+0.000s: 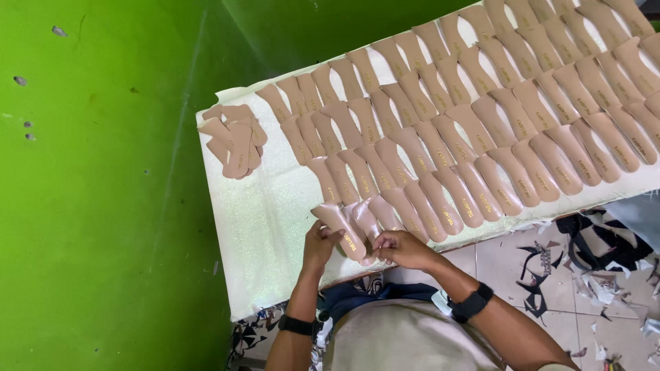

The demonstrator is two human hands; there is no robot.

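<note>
A single head-worn camera looks steeply down from above the person's chest, facing forward and slightly left across the white worktop (254,275), whose near edge runs slantwise from lower left to upper right. It sits close enough that the left hand (320,242) and right hand (402,249) meet at the worktop's near edge, just below frame centre, with both forearms entering from the bottom. Left of the worktop a green wall (103,206) fills the frame; right of it, littered floor tiles (550,275) show.
</note>
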